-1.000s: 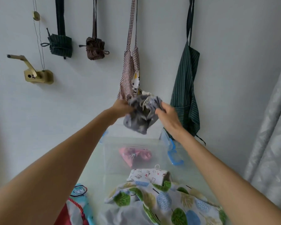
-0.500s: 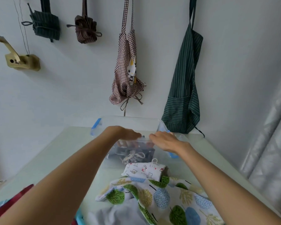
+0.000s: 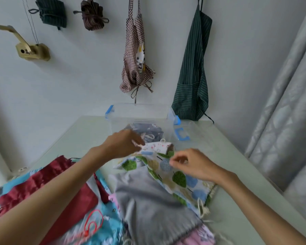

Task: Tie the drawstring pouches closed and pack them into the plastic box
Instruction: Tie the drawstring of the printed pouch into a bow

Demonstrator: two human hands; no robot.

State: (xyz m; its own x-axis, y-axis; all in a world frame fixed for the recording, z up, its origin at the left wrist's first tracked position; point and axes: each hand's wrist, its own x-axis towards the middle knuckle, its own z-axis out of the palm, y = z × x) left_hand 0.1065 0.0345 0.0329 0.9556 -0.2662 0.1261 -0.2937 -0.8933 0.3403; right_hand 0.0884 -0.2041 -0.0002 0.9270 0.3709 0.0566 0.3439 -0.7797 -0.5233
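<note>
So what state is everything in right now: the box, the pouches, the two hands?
plastic box: open, lid off, on the table.
grey pouch: inside the box, cord bunched on top.
white printed pouch: on the table, pinched by the left hand.
left hand: closed on the white pouch's edge.
right hand: fingers curled above the leaf-print pouch, grip unclear.
leaf-print pouch: lying flat, untied.
green striped apron: hanging on the wall.
</note>
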